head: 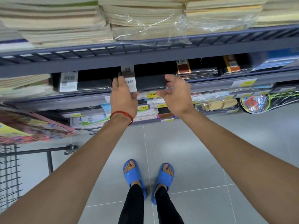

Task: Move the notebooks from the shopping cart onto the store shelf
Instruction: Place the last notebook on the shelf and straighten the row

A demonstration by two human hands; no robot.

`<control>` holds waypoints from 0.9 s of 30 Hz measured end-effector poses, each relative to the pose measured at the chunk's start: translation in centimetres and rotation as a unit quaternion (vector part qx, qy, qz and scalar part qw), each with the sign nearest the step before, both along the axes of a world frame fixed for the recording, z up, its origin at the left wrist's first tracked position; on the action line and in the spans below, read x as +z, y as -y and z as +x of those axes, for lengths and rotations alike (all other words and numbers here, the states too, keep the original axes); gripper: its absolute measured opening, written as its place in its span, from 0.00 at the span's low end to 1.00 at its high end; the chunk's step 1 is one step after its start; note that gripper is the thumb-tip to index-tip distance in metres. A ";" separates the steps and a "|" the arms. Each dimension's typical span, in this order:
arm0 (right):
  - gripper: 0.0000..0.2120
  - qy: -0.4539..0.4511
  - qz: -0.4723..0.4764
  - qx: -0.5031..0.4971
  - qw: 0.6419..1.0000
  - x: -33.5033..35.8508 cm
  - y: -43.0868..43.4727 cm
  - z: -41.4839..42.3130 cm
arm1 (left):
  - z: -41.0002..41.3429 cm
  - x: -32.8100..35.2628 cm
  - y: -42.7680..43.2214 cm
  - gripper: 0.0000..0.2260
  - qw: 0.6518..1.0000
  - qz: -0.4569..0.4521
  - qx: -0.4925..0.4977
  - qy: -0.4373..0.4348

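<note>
I had both hands up at the middle tier of the store shelf [97, 96], seating a stack of black notebooks [150, 82]. My left hand [123, 94] lay flat, fingers spread over the white barcode band [129, 78] at the stack's left end, pressing rather than gripping. My right hand [175, 92] was cupped loosely at the stack's right end, fingertips touching it, not closed round anything.

Risks as I judged them: the stack sat close to the shelf lip, so an uneven push could tip it off the front edge. Slick wrap could let the top book slide. The neighbouring black stack [93, 84] just beside it on the left could get nudged.

Shelf was grey wire decking with price strips. Floor [210, 151] was pale grey tile. Shopping cart [9, 172] sat at my lower left; I couldn't see whether any notebooks were in it.
</note>
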State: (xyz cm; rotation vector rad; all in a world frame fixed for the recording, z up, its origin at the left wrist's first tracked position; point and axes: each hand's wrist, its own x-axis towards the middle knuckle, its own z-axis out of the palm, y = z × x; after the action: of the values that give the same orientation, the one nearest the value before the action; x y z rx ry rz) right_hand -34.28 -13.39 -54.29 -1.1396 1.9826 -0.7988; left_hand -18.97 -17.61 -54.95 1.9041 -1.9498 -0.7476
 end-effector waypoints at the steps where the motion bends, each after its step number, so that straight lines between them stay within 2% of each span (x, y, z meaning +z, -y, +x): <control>1: 0.29 -0.005 0.007 0.005 1.000 0.0 0.1 0.0 | 0.0 0.0 0.0 0.28 1.000 -0.001 0.000 0.002; 4: 0.35 -0.040 0.025 0.022 0.999 0.0 0.0 0.1 | 0.1 0.1 0.1 0.27 1.000 -0.004 0.000 -0.012; 7: 0.34 -0.038 0.015 0.006 0.999 -0.5 0.0 0.7 | 0.3 0.1 0.5 0.29 0.999 0.002 0.006 -0.034; 9: 0.33 -0.041 0.002 0.002 0.999 -1.0 0.3 0.9 | 0.5 0.1 0.8 0.26 0.999 0.007 0.005 -0.037; 12: 0.29 -0.055 -0.008 0.000 0.998 -2.0 0.7 0.5 | 0.4 0.0 1.3 0.21 0.999 0.024 0.004 -0.033; 16: 0.24 -0.078 -0.007 0.005 0.997 -3.2 1.2 -0.3 | 0.1 0.1 1.7 0.29 0.998 0.036 0.017 -0.039; 19: 0.22 -0.096 -0.013 0.000 0.995 -3.3 1.4 -0.3 | 0.3 0.2 1.8 0.29 0.999 0.040 0.009 -0.031; 27: 0.11 -0.191 -0.012 -0.001 0.982 -2.5 1.6 0.1 | 0.5 0.5 2.4 0.21 0.999 0.026 0.020 -0.021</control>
State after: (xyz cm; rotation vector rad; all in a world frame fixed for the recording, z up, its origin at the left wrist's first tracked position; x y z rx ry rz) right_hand -34.14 -14.99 -56.75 -1.3875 2.2878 -0.6419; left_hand -18.44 -20.03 -54.46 1.9357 -1.8784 -0.8291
